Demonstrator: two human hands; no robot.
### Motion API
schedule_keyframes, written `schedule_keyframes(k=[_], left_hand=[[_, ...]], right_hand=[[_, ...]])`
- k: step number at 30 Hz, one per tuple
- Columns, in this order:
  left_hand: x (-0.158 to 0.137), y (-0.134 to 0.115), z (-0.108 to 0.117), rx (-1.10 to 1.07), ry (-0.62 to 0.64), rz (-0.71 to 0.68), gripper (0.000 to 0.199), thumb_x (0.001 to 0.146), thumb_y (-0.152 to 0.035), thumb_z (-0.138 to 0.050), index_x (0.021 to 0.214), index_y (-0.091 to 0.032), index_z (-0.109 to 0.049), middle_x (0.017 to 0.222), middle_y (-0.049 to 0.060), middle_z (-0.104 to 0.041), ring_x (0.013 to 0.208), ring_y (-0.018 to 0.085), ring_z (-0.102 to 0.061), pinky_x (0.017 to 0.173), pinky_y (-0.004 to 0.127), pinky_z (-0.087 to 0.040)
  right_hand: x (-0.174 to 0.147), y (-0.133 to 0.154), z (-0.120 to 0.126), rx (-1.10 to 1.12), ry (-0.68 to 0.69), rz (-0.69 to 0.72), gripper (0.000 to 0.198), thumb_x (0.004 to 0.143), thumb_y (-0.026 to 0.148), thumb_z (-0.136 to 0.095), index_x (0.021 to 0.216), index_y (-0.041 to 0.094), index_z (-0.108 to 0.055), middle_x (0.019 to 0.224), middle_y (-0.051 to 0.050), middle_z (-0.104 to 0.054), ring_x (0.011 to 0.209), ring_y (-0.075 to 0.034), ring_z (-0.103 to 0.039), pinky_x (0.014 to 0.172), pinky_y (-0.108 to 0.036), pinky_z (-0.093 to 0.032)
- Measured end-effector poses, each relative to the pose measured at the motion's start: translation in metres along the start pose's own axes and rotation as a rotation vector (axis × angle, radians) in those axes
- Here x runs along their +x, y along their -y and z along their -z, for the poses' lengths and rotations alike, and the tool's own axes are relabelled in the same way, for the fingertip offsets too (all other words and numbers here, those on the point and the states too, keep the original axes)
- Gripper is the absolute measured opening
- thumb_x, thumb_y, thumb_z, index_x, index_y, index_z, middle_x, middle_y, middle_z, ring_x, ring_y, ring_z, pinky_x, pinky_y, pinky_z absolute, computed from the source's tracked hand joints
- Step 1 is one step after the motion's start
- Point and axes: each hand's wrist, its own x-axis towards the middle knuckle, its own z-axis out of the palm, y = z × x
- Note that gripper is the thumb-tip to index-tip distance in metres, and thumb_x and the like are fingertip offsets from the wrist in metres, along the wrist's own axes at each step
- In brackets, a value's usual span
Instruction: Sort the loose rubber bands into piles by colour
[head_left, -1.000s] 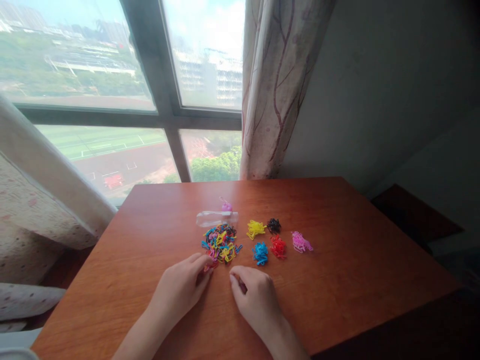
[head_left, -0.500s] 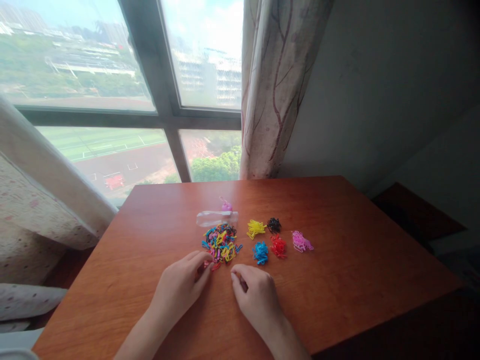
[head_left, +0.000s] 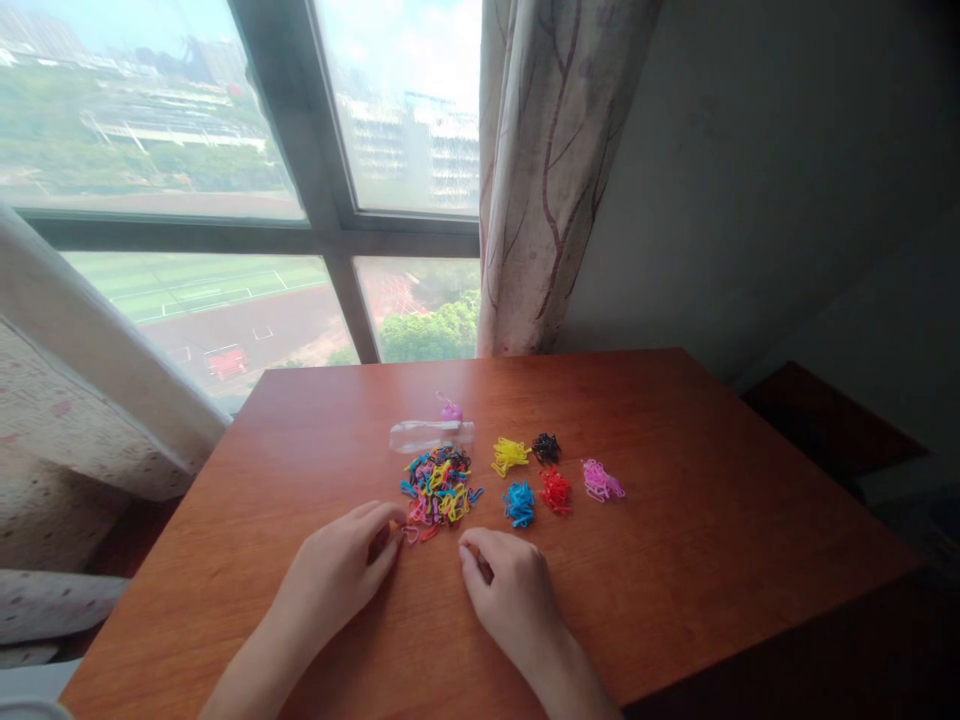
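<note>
A mixed pile of small coloured loops (head_left: 442, 485), in the look of rubber bands or thin clips, lies on the wooden table (head_left: 675, 570). At its near left edge is my left hand (head_left: 349, 550), fingers curved with thumb and forefinger slightly apart beside a pink loop (head_left: 410, 535). My right hand (head_left: 514, 580) rests just in front of the pile, thumb and forefinger pinched together; whatever may be between them is too small to make out. To the right lie single-colour heaps: yellow (head_left: 510, 455), black (head_left: 546, 448), blue (head_left: 519, 504), red (head_left: 556, 491) and pink (head_left: 602, 481).
Behind the mixed pile, a clear plastic bottle (head_left: 427, 436) lies on its side, close to a pink cap with a loop (head_left: 451, 411). Beyond the table are a window (head_left: 322, 240) and a patterned curtain (head_left: 555, 180). Another curtain (head_left: 90, 370) hangs at left.
My left hand has drawn back a little to the left from the pile, uncovering a pink loop at its edge. The right hand stays pinched in nearly the same place.
</note>
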Motion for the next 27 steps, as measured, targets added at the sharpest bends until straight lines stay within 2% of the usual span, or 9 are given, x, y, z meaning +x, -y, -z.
schedule_keyframes(k=[16, 20, 23, 27], left_hand=[[0.001, -0.001, -0.002, -0.066, 0.057, -0.038, 0.017, 0.090, -0.025, -0.046, 0.081, -0.023, -0.061, 0.081, 0.001, -0.066, 0.073, 0.016, -0.059, 0.066, 0.023, -0.040], [0.002, -0.010, -0.003, -0.133, 0.062, -0.062, 0.015, 0.089, -0.024, -0.048, 0.086, -0.022, -0.063, 0.079, 0.001, -0.065, 0.069, 0.015, -0.058, 0.065, 0.023, -0.041], [0.002, -0.019, -0.007, -0.183, 0.086, -0.101, 0.016, 0.087, -0.019, -0.048, 0.086, -0.022, -0.064, 0.081, 0.001, -0.065, 0.070, 0.015, -0.057, 0.065, 0.023, -0.041], [0.001, -0.027, -0.014, -0.205, 0.092, -0.118, 0.016, 0.085, -0.016, -0.048, 0.084, -0.022, -0.064, 0.080, 0.001, -0.064, 0.070, 0.014, -0.056, 0.065, 0.022, -0.041]], right_hand=[[0.001, 0.001, 0.002, -0.029, 0.012, 0.012, 0.016, 0.090, 0.015, -0.051, 0.085, 0.023, -0.064, 0.074, 0.002, -0.067, 0.065, -0.013, -0.060, 0.061, -0.023, -0.033], [0.001, 0.003, 0.004, -0.032, 0.036, 0.013, 0.013, 0.089, 0.019, -0.057, 0.097, 0.024, -0.066, 0.070, 0.003, -0.065, 0.064, -0.014, -0.060, 0.062, -0.023, -0.034], [0.001, 0.005, 0.006, -0.044, 0.065, 0.012, 0.021, 0.087, 0.024, -0.064, 0.108, 0.025, -0.064, 0.065, 0.005, -0.063, 0.062, -0.014, -0.060, 0.061, -0.023, -0.034], [0.001, 0.007, 0.008, -0.058, 0.093, 0.062, 0.009, 0.089, 0.026, -0.062, 0.096, 0.025, -0.066, 0.069, 0.004, -0.066, 0.064, -0.014, -0.062, 0.061, -0.022, -0.035]])
